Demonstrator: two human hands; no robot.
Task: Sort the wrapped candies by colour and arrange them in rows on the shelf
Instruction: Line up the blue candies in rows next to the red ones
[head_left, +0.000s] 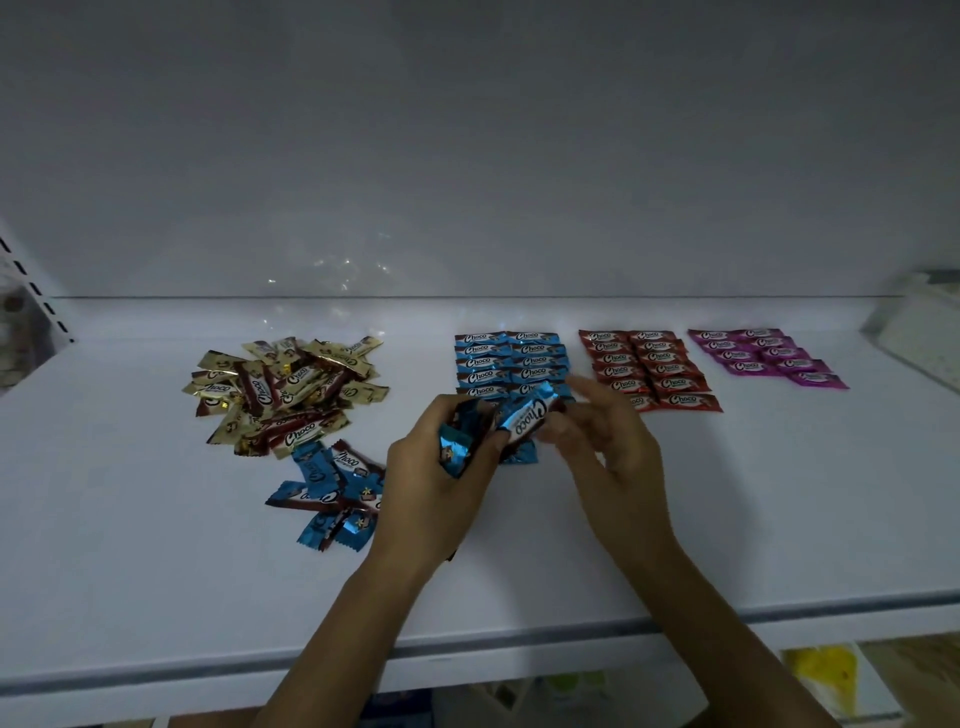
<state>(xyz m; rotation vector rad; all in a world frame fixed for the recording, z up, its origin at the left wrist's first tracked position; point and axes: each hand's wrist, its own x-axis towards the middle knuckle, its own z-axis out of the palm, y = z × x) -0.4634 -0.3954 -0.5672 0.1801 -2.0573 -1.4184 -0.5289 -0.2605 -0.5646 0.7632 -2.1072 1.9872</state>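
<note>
What the left hand held: blue candies, fingers curled round them.
Right hand: fingertips pinched a single blue candy.

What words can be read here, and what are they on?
"Choco": held candy.
"Choco": gold pile, loose blue candies.
"Choco": blue rows, red rows; fainter on pink rows.
Small print under each logo: too blurred to read.
No other text is readable.
</note>
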